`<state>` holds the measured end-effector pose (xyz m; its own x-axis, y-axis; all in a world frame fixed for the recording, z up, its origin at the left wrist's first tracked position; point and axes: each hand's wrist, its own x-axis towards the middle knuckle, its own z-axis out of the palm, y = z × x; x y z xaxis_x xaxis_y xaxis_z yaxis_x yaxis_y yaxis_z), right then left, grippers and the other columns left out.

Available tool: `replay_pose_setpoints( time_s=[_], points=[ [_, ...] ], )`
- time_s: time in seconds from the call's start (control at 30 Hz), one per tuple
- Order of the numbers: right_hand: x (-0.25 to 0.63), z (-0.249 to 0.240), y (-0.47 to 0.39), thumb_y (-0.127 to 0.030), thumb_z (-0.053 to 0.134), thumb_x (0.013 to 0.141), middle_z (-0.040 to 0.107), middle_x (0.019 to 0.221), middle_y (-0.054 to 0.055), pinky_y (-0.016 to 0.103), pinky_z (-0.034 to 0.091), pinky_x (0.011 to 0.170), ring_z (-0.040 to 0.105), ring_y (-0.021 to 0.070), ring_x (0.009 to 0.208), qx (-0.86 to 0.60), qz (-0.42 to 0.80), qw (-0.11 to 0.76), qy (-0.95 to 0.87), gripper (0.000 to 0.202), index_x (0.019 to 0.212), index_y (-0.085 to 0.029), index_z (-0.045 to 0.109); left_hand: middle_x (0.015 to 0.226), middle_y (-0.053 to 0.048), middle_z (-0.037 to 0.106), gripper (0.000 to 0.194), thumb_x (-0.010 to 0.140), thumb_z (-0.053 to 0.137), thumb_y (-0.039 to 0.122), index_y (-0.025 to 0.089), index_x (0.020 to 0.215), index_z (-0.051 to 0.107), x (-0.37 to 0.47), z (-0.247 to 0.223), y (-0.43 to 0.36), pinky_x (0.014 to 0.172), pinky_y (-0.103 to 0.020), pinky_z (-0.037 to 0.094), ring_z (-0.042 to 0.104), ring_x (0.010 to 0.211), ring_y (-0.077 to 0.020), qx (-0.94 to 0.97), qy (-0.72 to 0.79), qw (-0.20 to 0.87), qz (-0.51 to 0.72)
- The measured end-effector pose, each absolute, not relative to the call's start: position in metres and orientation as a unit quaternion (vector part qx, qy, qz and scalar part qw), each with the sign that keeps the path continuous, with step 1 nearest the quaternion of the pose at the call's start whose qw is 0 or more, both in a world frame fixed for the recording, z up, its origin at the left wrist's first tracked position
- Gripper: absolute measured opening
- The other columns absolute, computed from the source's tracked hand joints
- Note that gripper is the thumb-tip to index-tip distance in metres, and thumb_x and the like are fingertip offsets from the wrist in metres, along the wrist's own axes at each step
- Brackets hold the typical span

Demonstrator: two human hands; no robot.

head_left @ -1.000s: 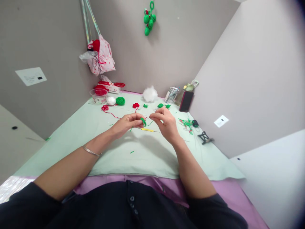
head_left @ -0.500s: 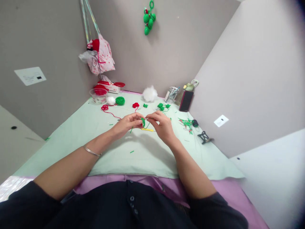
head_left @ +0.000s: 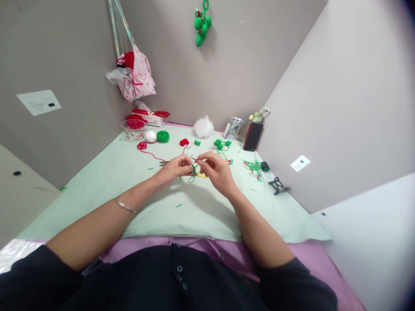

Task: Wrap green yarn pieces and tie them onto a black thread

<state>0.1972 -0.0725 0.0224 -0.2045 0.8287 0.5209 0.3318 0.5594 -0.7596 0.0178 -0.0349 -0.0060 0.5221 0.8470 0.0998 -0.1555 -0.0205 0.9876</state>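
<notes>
My left hand (head_left: 177, 167) pinches a small green crochet piece (head_left: 194, 167) with a bit of red at its edge. From that piece a loop of green yarn (head_left: 191, 179) hangs over the table. Close beside it on the right, my right hand (head_left: 214, 170) has thumb and forefinger pressed together; what sits between the tips is too small to make out. Under the hands lies a yellow-handled tool (head_left: 202, 175), partly covered. Scissor blades (head_left: 164, 163) show behind my left hand.
Farther back are a green yarn ball (head_left: 163, 136), white stuffing (head_left: 203, 127), a plastic tub (head_left: 133, 130) and green crochet pieces (head_left: 222, 144). To the right are a phone (head_left: 253, 136), yarn scraps (head_left: 254, 168) and a black stand (head_left: 278, 186). Walls enclose both sides.
The green piece has turned in my left fingers, and a yarn loop now hangs below it. My right fingertips have shifted slightly left, closer to the piece.
</notes>
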Motion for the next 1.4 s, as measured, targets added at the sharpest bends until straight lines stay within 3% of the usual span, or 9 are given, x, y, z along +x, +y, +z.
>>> replay_pose_setpoints(
  time_s=[0.13, 0.23, 0.43, 0.6, 0.73, 0.83, 1.1, 1.4],
  points=[
    [0.206, 0.031, -0.07, -0.051, 0.062, 0.086, 0.065, 0.081, -0.001, 0.024, 0.052, 0.051, 0.065, 0.0113, 0.056, -0.355, 0.485, 0.527, -0.601, 0.031, 0.09, -0.022, 0.05, 0.076, 0.0, 0.065, 0.024, 0.073, 0.072, 0.026, 0.017, 0.083, 0.053, 0.017, -0.007, -0.033, 0.074, -0.029, 0.042, 0.064, 0.076, -0.0157, 0.597, 0.298, 0.635, 0.39],
    [0.213, 0.034, -0.064, -0.051, 0.065, 0.083, 0.061, 0.073, -0.004, 0.026, 0.057, 0.061, 0.066, 0.0117, 0.061, -0.35, 0.509, 0.557, -0.556, 0.033, 0.088, -0.023, 0.048, 0.074, 0.0, 0.065, 0.024, 0.071, 0.072, 0.026, 0.017, 0.082, 0.053, 0.017, -0.009, -0.031, 0.073, -0.029, 0.041, 0.063, 0.076, -0.0159, 0.6, 0.301, 0.631, 0.39],
    [0.234, 0.036, -0.052, -0.047, 0.059, 0.088, 0.047, 0.063, -0.006, 0.037, 0.057, 0.088, 0.068, 0.0153, 0.079, -0.346, 0.32, 0.702, -0.534, 0.026, 0.088, -0.024, 0.047, 0.074, 0.001, 0.062, 0.022, 0.072, 0.074, 0.028, 0.017, 0.082, 0.059, 0.015, -0.008, -0.029, 0.069, -0.027, 0.039, 0.055, 0.07, -0.013, 0.613, 0.298, 0.619, 0.391],
    [0.244, 0.04, -0.051, -0.044, 0.055, 0.091, 0.049, 0.066, -0.004, 0.036, 0.053, 0.091, 0.067, 0.0153, 0.083, -0.357, 0.173, 0.762, -0.511, 0.02, 0.092, -0.024, 0.05, 0.073, 0.001, 0.064, 0.023, 0.071, 0.077, 0.03, 0.017, 0.084, 0.064, 0.012, 0.005, -0.034, 0.072, -0.028, 0.042, 0.055, 0.07, -0.0134, 0.605, 0.303, 0.639, 0.366],
    [0.234, 0.041, -0.06, -0.041, 0.062, 0.088, 0.059, 0.072, -0.002, 0.032, 0.055, 0.075, 0.063, 0.014, 0.071, -0.361, 0.223, 0.676, -0.603, 0.018, 0.093, -0.023, 0.06, 0.08, 0.0, 0.067, 0.026, 0.071, 0.078, 0.033, 0.017, 0.089, 0.069, 0.01, 0.004, -0.032, 0.075, -0.028, 0.043, 0.057, 0.073, -0.0124, 0.595, 0.284, 0.649, 0.379],
    [0.225, 0.042, -0.067, -0.039, 0.066, 0.086, 0.064, 0.087, 0.002, 0.029, 0.05, 0.063, 0.058, 0.0137, 0.07, -0.382, 0.194, 0.592, -0.683, 0.017, 0.088, -0.023, 0.069, 0.079, -0.001, 0.067, 0.028, 0.073, 0.076, 0.036, 0.017, 0.091, 0.071, 0.008, 0.001, -0.029, 0.072, -0.027, 0.044, 0.054, 0.068, -0.011, 0.609, 0.278, 0.633, 0.389],
    [0.219, 0.036, -0.071, -0.026, 0.06, 0.092, 0.056, 0.08, 0.003, 0.031, 0.046, 0.07, 0.055, 0.0162, 0.077, -0.404, -0.01, 0.439, -0.803, 0.013, 0.089, -0.025, 0.073, 0.073, -0.001, 0.066, 0.027, 0.076, 0.074, 0.037, 0.017, 0.093, 0.07, 0.006, 0.007, -0.031, 0.069, -0.028, 0.047, 0.058, 0.066, -0.0119, 0.622, 0.266, 0.632, 0.377],
    [0.22, 0.034, -0.07, -0.023, 0.058, 0.093, 0.057, 0.08, 0.004, 0.031, 0.043, 0.07, 0.054, 0.0168, 0.079, -0.406, -0.047, 0.406, -0.817, 0.015, 0.089, -0.024, 0.073, 0.085, -0.001, 0.068, 0.025, 0.077, 0.075, 0.034, 0.017, 0.095, 0.069, 0.006, 0.002, -0.03, 0.083, -0.032, 0.051, 0.064, 0.076, -0.0127, 0.603, 0.244, 0.657, 0.382]
  ],
)
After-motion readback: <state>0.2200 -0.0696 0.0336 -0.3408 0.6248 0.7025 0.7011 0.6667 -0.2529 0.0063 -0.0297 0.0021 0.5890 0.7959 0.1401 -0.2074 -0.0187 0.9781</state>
